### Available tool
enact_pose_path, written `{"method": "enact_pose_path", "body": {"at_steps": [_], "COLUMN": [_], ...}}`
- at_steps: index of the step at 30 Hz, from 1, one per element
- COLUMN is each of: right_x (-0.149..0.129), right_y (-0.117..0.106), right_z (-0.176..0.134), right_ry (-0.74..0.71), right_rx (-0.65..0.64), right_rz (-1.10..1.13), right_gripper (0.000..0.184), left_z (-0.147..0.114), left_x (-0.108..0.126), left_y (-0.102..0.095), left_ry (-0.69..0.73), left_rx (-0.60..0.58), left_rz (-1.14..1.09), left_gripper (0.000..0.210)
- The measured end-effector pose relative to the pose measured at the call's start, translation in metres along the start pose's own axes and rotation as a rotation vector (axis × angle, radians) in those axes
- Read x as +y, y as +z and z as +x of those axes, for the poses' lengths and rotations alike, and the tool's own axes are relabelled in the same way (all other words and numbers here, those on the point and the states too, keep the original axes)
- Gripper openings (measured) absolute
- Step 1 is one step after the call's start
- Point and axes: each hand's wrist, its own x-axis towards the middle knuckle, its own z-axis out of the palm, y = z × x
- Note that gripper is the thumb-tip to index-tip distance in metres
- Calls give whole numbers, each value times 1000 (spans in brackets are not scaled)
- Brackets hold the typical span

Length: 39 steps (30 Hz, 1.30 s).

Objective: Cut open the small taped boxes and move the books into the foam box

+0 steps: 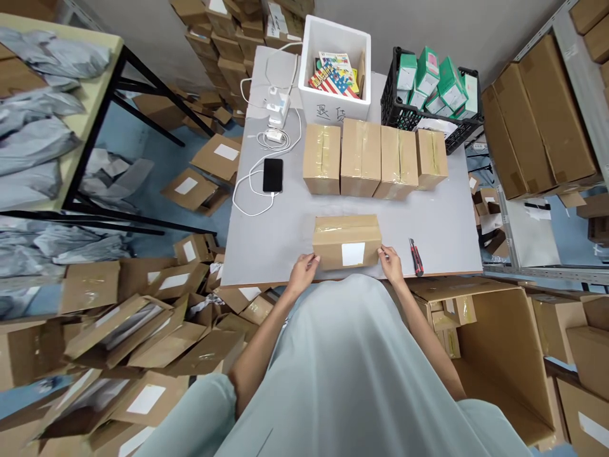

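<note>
A taped cardboard box (333,244) with a white label (353,254) lies near the front edge of the grey table (271,235). My left hand (303,273) grips its lower left end, thumb and fingers closed at the corner. At the opposite end, my right hand (391,264) pinches the right side in the same way. The box rests on the tabletop between both hands. To the right of my right hand lies a red and black utility knife (416,258). Several taped boxes (360,158) stand in a row behind the held one.
At the back are a white foam box (314,101) with books and a black crate (403,119) of green boxes. A phone (273,175) and white cables lie left. Opened cartons (190,343) crowd the floor at left; a large open carton (504,355) stands at right.
</note>
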Motion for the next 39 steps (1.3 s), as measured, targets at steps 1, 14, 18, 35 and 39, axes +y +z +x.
{"method": "enact_pose_path", "body": {"at_steps": [1, 14, 18, 35, 39], "right_x": [-4, -6, -1, 5, 1], "right_y": [-2, 2, 8, 17, 35], "right_z": [2, 13, 3, 14, 13], "right_ry": [-13, 48, 71, 176, 211], "right_rx": [14, 54, 49, -40, -65], "right_rz": [-15, -29, -4, 69, 95], "right_gripper": [61, 66, 68, 70, 82], "left_z": [0, 16, 9, -44, -44], "left_x": [3, 9, 5, 114, 132], "left_y": [-2, 0, 5, -17, -8], "left_ry": [17, 23, -12, 515, 641], "left_rx": [16, 82, 94, 121, 87], "left_rz": [6, 20, 24, 305, 480], "left_gripper": [45, 42, 44, 50, 44]}}
